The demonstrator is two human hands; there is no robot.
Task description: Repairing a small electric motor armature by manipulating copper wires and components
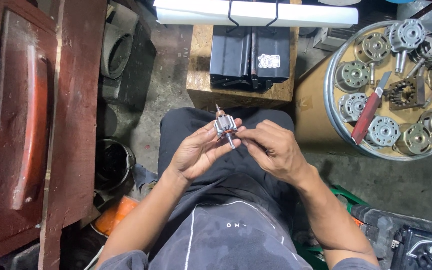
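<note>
I hold a small motor rotor (224,127) over my lap: a metal core with copper windings on a thin steel shaft. My left hand (198,150) cradles it from below, palm up, fingers curled round its side. My right hand (271,147) comes in from the right, its fingertips pinching at the copper end of the rotor by the shaft. The shaft's lower tip sticks out between the two hands.
A round metal tray (329,85) at the right holds several small motors and a red-handled knife (368,111). Ahead stands a wooden block (200,75) with a black metal part on it and a white roll above. A dark red wooden bench (71,100) runs along the left.
</note>
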